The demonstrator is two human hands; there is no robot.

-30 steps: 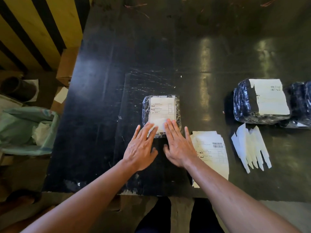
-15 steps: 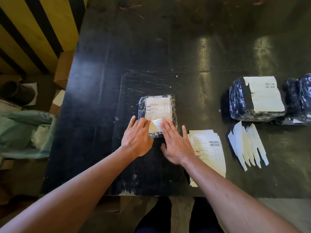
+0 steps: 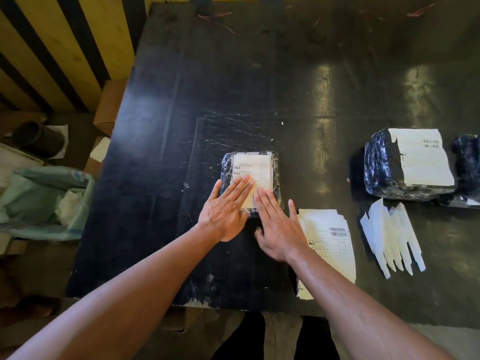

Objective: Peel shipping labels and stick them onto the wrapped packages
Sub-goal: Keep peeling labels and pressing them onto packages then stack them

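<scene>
A small flat package wrapped in black glossy plastic film (image 3: 250, 175) lies on the dark scratched counter (image 3: 181, 100), near its front edge and just ahead of the person. A white rectangular shipping label (image 3: 253, 168) sits on its top face. Both hands lie flat with straight fingers and grip nothing: the left hand (image 3: 226, 207) covers the label's near left part, the right hand (image 3: 275, 222) rests on the near right corner of the package, apparently to press the label's lower end down onto the film.

Just right of the right hand lies a stack of white printed label sheets with barcodes (image 3: 330, 237), within easy reach, probably the supply. Further right is a fan of blank white backing strips (image 3: 392, 235), likely peeled waste. Beyond them sits a larger black-wrapped package carrying a white label (image 3: 407, 162), seemingly finished and set aside.
</scene>
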